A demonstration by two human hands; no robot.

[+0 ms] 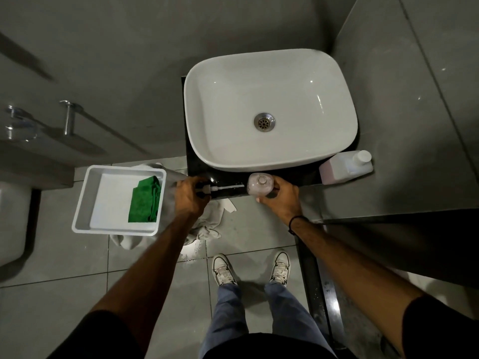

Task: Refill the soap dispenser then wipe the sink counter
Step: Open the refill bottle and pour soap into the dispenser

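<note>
A clear soap dispenser bottle [260,183] with pinkish soap stands on the black counter [228,186] in front of the white sink [269,107], its neck uncapped. My right hand [281,196] grips the bottle from the near side. My left hand [190,196] holds the black pump head [204,189], whose white tube lies across the counter toward the bottle. A pink refill bottle [346,167] with a white cap lies at the counter's right end. A green cloth [145,200] sits in a white bin [85,203] at the left.
A grey rag [207,226] lies on the tiled floor under my left hand, beside the bin. Grey walls enclose the sink at the back and right. A metal rail [68,120] juts from the left wall. My shoes [250,268] stand on the floor below.
</note>
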